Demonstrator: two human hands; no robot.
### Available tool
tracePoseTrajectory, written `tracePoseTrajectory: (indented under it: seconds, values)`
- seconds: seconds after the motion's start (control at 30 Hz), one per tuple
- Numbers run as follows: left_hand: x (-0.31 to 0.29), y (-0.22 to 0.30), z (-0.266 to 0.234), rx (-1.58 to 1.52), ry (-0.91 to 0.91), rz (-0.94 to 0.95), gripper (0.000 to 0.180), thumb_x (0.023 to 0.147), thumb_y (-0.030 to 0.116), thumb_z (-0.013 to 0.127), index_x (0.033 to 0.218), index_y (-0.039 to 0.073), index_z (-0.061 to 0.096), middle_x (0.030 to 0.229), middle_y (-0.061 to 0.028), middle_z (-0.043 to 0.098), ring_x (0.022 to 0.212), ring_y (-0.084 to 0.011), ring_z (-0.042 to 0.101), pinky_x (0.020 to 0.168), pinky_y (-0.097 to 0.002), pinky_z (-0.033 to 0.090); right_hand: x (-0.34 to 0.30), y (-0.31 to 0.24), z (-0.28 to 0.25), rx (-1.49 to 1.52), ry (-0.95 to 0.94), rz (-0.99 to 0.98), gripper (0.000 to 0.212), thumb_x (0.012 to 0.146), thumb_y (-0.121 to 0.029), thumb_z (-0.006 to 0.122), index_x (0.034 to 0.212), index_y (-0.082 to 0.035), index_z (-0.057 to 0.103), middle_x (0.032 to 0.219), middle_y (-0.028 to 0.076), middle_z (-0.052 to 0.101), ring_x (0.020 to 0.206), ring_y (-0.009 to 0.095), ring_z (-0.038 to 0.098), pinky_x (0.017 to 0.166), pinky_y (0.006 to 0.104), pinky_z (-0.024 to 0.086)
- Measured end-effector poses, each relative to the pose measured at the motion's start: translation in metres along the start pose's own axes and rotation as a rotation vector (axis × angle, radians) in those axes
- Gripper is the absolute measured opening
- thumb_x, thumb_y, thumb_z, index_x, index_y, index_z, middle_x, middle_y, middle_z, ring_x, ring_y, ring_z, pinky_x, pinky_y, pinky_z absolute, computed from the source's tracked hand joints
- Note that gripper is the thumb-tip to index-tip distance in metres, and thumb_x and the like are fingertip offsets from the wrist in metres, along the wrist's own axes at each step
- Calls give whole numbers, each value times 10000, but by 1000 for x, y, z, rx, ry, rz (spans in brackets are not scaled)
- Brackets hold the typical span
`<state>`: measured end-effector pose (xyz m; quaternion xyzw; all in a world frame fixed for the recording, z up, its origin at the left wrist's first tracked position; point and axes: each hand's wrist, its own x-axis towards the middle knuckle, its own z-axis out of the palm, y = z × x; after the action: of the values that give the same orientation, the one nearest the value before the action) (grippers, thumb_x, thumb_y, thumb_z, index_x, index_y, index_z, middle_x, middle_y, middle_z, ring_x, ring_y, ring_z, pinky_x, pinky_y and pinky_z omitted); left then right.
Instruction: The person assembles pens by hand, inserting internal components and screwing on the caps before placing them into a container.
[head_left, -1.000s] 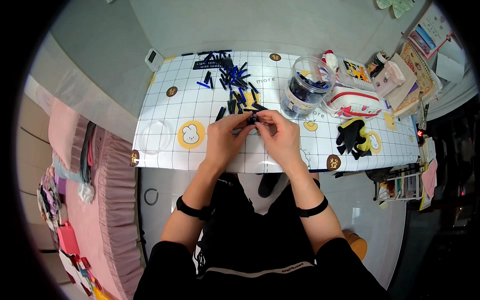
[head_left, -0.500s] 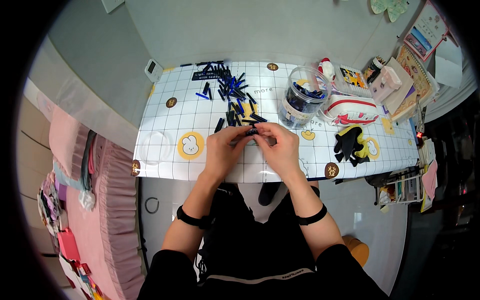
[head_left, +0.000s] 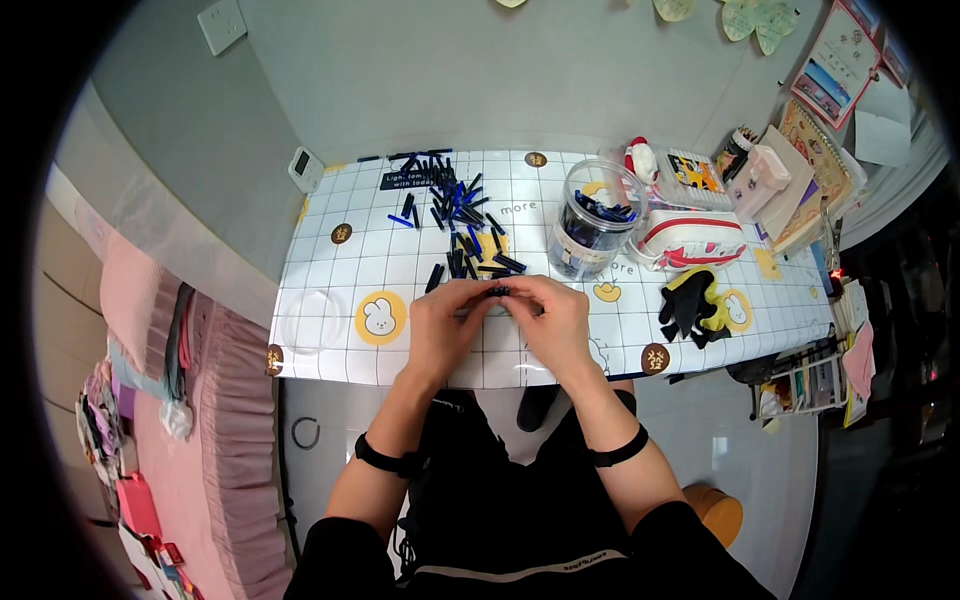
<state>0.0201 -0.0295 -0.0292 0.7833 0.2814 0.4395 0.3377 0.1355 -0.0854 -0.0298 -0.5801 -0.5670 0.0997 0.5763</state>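
Note:
Near the front middle of the table, my left hand (head_left: 440, 320) and my right hand (head_left: 555, 318) meet with their fingertips pressed together. Between them they pinch a small bundle of dark ink cartridges (head_left: 498, 291), partly hidden by the fingers. Just beyond, many loose blue and black ink cartridges (head_left: 457, 205) lie scattered in a long heap reaching toward the wall. To the right of the heap stands a clear plastic jar (head_left: 588, 250), its lid off, holding more of these cartridges. A round clear lid (head_left: 311, 322) lies flat at the left, beside a rabbit print on the tablecloth.
Black and yellow gloves (head_left: 692, 305) lie right of my hands. Behind them are a white and red pencil case (head_left: 690, 240), a pen holder (head_left: 737, 150) and leaning notebooks (head_left: 812, 150). A small white digital clock (head_left: 305, 170) stands at the back left. A pink bed (head_left: 225, 440) is left of the table.
The view has tilted, so the table and everything on it appear lower. Both hands stay pinched together on the bundle, with the fingers slightly shifted.

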Motion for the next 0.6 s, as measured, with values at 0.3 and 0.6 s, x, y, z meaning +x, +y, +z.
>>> tracePoseTrajectory:
  seconds: [0.3, 0.6]
  values:
    - [5, 15, -7, 83, 26, 145, 159, 621, -7, 617, 771, 18, 569, 708, -87, 575, 619, -177, 570, 542, -231, 452, -3, -10, -3, -100, 118, -225, 145, 633, 33, 563, 770, -10, 543, 716, 104, 548, 617, 239, 543, 512, 264, 433]
    - [35, 48, 4, 3, 14, 312, 189, 632, -13, 606, 815, 24, 573, 713, -76, 576, 613, -164, 565, 531, -220, 451, 18, -30, -45, -90, 182, -216, 166, 646, 26, 568, 806, -12, 545, 739, 98, 555, 624, 209, 553, 535, 246, 429]
